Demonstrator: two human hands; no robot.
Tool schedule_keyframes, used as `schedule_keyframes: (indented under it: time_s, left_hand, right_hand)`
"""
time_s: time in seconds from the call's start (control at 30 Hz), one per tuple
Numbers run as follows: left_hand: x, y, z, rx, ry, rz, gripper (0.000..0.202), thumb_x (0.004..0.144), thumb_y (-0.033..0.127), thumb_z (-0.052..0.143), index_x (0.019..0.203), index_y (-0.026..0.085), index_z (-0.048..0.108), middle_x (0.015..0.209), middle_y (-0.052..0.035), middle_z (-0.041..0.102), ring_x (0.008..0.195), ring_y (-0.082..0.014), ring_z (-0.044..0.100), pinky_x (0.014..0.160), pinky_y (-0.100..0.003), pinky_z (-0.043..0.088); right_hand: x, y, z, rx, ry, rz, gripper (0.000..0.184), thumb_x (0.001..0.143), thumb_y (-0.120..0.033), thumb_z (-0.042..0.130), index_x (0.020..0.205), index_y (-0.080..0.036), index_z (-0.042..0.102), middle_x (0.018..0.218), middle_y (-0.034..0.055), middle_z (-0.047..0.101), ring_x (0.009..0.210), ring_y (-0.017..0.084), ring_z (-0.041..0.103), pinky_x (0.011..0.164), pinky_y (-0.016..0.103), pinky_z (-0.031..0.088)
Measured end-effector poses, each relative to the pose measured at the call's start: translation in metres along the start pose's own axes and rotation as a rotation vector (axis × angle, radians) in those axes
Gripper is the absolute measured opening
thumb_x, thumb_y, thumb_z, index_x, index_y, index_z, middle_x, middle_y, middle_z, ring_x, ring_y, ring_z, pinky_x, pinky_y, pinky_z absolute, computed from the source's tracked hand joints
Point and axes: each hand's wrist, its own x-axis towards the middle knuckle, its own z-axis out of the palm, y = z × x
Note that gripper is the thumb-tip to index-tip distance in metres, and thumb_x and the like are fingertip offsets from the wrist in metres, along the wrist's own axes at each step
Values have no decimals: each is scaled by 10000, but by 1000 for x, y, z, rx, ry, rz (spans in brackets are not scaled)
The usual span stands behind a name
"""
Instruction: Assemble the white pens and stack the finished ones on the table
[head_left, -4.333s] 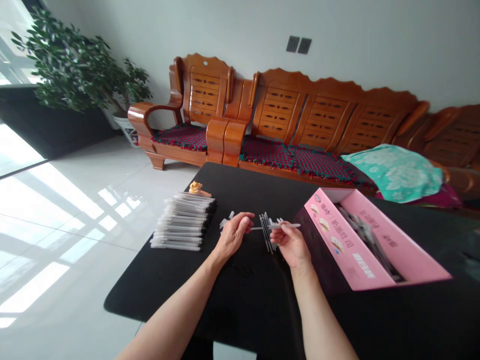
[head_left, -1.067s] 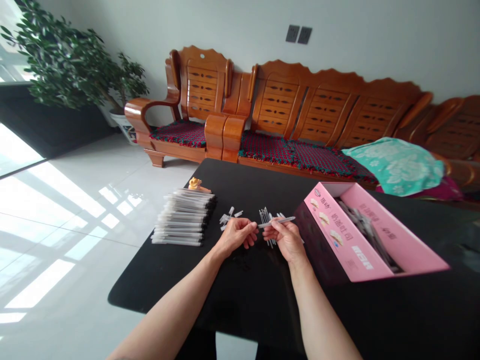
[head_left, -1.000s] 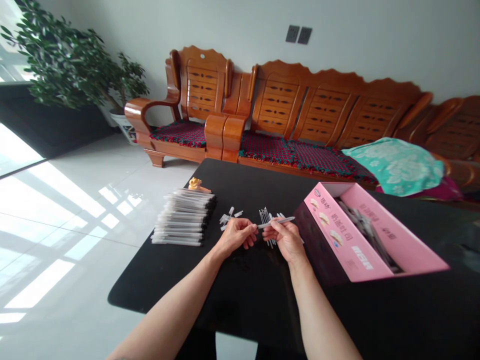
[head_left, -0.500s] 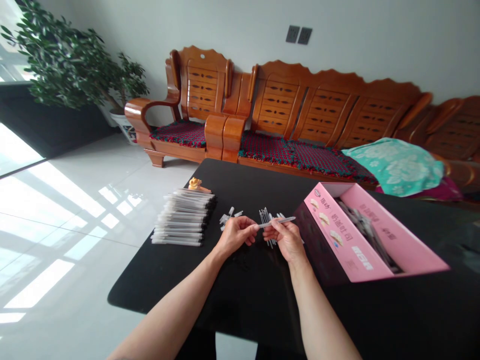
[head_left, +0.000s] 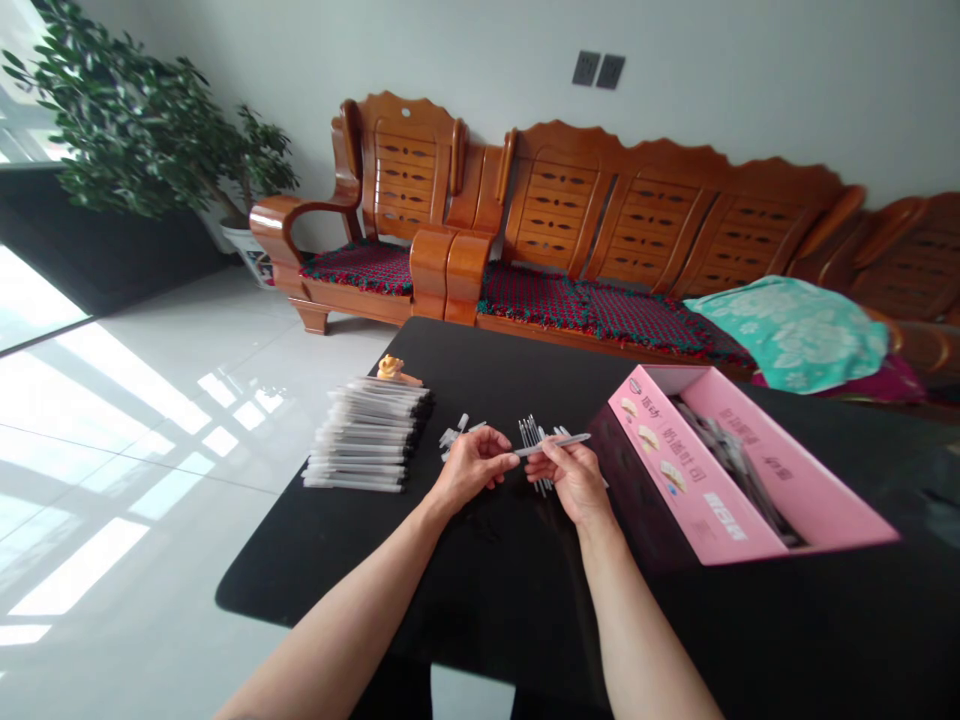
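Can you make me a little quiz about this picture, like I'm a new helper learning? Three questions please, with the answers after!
1. True or false: the right hand holds a slim, pale-grey pen-shaped tube.

2. Which is closer to the row of frosted-white pens with black ends?
A) the small tan-orange figurine
B) the floral turquoise cloth

3. Fill in: on the glossy black table, the long, open pink cardboard box stands nearer the ____ hand.

Key:
1. True
2. A
3. right
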Motion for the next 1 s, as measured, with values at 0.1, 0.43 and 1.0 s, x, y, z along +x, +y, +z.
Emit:
schedule_keyframes:
  time_s: [0.1, 0.43, 1.0]
  left_hand:
    - [-1, -1, -1, 76, -14, -28, 464, 838, 577, 566, 854, 117, 627, 638, -26, 623, 408, -72, 524, 335, -148, 345]
    - [-1, 2, -1, 17, -13, 7, 459, 699, 475, 761, 948, 122, 605, 611, 19, 591, 430, -79, 535, 366, -154, 386]
    - [0, 2, 0, -43, -5, -8, 456, 697, 460, 766, 960, 126, 601, 644, 13, 601, 464, -85, 558, 394, -164, 428]
  right_hand:
    - [0, -1, 1, 2, 3, -4, 219, 757, -320, 774, 851, -144, 683, 685, 61, 746, 540, 194, 711, 505, 279, 599]
    - [0, -2, 2, 3, 11, 6, 239, 734, -328, 793, 847, -146, 687, 676, 59, 744, 540, 195, 712, 504, 278, 601]
    - [0, -2, 1, -1, 9, 3, 231, 743, -325, 788, 849, -145, 688, 683, 62, 747, 554, 201, 714, 503, 284, 599]
